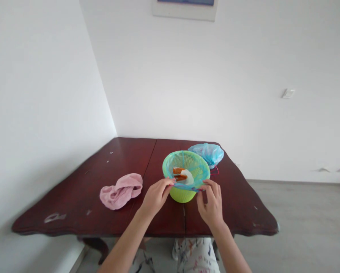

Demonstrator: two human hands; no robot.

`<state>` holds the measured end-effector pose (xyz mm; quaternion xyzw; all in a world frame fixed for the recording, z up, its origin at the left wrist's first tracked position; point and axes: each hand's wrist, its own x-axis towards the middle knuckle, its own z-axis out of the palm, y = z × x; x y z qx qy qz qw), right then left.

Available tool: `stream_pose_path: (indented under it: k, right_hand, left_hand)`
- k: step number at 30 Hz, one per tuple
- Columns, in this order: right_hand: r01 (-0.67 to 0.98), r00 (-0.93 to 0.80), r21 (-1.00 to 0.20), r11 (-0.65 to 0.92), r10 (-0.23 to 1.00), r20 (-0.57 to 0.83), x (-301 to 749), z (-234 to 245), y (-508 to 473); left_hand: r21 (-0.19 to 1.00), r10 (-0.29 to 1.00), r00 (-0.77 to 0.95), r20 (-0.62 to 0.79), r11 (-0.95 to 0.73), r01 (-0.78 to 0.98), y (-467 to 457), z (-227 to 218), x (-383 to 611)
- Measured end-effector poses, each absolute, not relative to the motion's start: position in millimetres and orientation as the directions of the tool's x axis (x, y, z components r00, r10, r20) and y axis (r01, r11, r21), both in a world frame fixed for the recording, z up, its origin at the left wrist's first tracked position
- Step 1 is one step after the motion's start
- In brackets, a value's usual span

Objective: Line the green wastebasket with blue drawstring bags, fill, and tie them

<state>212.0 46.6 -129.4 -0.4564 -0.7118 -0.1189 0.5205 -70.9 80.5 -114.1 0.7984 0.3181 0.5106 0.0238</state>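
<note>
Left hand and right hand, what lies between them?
Head view: a green plastic basket lined with a blue bag lies between the left hand and right hand.

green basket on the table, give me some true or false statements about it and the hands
1. The left hand holds the blue plastic at the rim of the green basket. True.
2. The right hand lies flat on the table. False: it is raised at the basket's near rim.
3. The pink cloth is inside the basket. False: it lies on the table, left of the basket.
4. A blue plastic bag lies on the table behind the basket. True.
</note>
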Motion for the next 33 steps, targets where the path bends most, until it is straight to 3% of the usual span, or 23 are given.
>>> stream_pose_path:
  k: [13, 22, 27, 30, 33]
  right_hand:
    - [0.81, -0.147, -0.26, 0.526, 0.61, 0.779, 260, -112, 82]
    - [0.749, -0.272, -0.278, 0.601, 0.662, 0.699, 292, -114, 89]
    - [0.723, -0.139, -0.41, 0.556, 0.698, 0.702, 296, -120, 111]
    - [0.628, -0.053, -0.55, 0.551, 0.735, 0.676, 295, -118, 117]
    - [0.534, -0.02, -0.598, 0.597, 0.717, 0.697, 290, -109, 107]
  left_hand:
    - [0.364, 0.574, 0.323, 0.752, -0.771, 0.523, 101, -87, -85]
    - [0.261, 0.551, 0.32, 0.771, -0.731, 0.63, 117, -75, -112]
    - [0.231, 0.53, 0.278, 0.801, -0.702, 0.673, 127, -67, -122]
    - [0.189, 0.503, 0.284, 0.816, -0.697, 0.691, 131, -63, -124]
    - [0.181, 0.486, 0.276, 0.829, -0.701, 0.69, 131, -60, -124]
